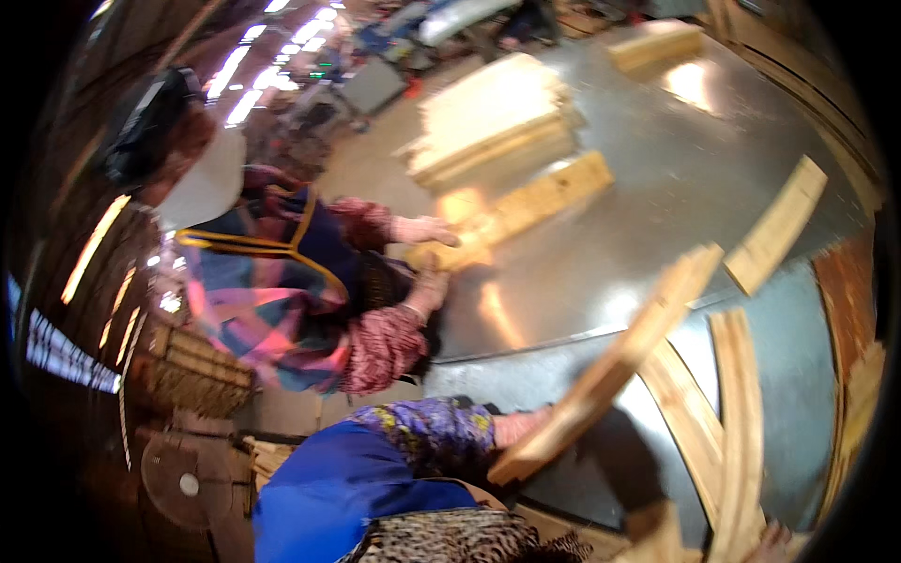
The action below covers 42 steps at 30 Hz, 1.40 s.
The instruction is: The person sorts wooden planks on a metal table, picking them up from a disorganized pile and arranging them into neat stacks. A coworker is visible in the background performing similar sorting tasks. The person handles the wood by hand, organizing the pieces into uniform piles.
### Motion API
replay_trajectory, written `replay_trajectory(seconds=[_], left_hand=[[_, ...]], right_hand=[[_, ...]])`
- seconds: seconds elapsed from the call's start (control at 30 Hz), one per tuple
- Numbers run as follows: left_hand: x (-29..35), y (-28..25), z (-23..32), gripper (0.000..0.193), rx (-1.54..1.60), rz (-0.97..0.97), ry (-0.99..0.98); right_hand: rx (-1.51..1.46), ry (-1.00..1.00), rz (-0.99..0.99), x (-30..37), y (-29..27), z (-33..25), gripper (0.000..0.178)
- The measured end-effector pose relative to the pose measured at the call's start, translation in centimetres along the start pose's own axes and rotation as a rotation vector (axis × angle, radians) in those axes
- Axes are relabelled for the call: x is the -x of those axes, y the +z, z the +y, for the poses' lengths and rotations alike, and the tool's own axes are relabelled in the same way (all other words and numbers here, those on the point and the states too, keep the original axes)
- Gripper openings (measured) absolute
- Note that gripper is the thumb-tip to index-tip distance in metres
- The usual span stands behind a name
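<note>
The person's right hand (771, 542) shows only in part at the lower edge, beside the near end of a grooved plank (735, 413); whether its fingers are closed or loose cannot be told. The left hand (518, 428) grasps a raised plank (610, 364) close to its near end, the fingers mostly hidden behind the wood. That off-centre hold probably explains why the plank slants away over the near part of the metal tabletop (601, 258), (its dark shadow suggests it is clear of the surface there). Beneath and beyond it, a pale plank (683, 408) lies at an angle, meeting the grooved one, so the two look loosely laid rather than aligned. Farther right, a short board (777, 225) rests alone. Across the table, a co-worker's hands (430, 286) rest at the end of a knotted board (530, 205), seemingly to steady it. Beyond stands a board stack (497, 117), layered flat, likely for stability; farthest lies a small pile (657, 47).
</note>
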<state>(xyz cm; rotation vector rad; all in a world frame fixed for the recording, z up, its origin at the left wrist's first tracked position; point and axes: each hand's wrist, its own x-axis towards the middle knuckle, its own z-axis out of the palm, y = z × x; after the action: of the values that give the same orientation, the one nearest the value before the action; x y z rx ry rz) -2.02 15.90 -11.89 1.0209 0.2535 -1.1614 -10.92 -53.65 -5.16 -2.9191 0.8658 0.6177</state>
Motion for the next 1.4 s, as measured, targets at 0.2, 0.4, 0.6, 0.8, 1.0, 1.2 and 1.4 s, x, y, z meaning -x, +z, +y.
replay_trajectory(seconds=[0.2, 0.4, 0.6, 0.8, 1.0, 1.2, 1.4], left_hand=[[2.6, -6.1, -1.0, 0.068, 0.664, 0.263, 0.069], [1.4, -5.8, -1.6, 0.088, 0.059, 0.445, -0.064], [-1.2, -1.7, 2.4, 0.084, 0.044, 0.391, -0.168], [0.3, -4.6, -1.4, 0.086, 0.057, 0.253, -0.003], [3.3, -3.3, -4.4, 0.085, 0.315, -0.048, -0.068], [5.6, -2.0, -8.5, 0.085, 0.376, -0.03, 0.002], [9.7, -3.7, -2.9, 0.075, 0.275, 0.031, -0.144]], right_hand=[[-0.202, 0.019, 0.159, 7.0, 4.7, -14.8, 0.051], [-0.198, 0.106, 0.136, 25.8, 10.3, -16.9, 0.056], [-0.388, 0.131, 0.091, 26.3, 8.7, -21.9, 0.099], [-0.197, 0.106, 0.073, 28.1, 9.5, -26.0, 0.11], [-0.72, 0.107, -0.038, 30.8, 7.2, -30.5, 0.079], [-1.032, -0.141, -0.079, 39.2, 11.1, -45.4, 0.066], [-0.373, -0.135, 0.23, 28.9, 7.9, -39.6, 0.058]])
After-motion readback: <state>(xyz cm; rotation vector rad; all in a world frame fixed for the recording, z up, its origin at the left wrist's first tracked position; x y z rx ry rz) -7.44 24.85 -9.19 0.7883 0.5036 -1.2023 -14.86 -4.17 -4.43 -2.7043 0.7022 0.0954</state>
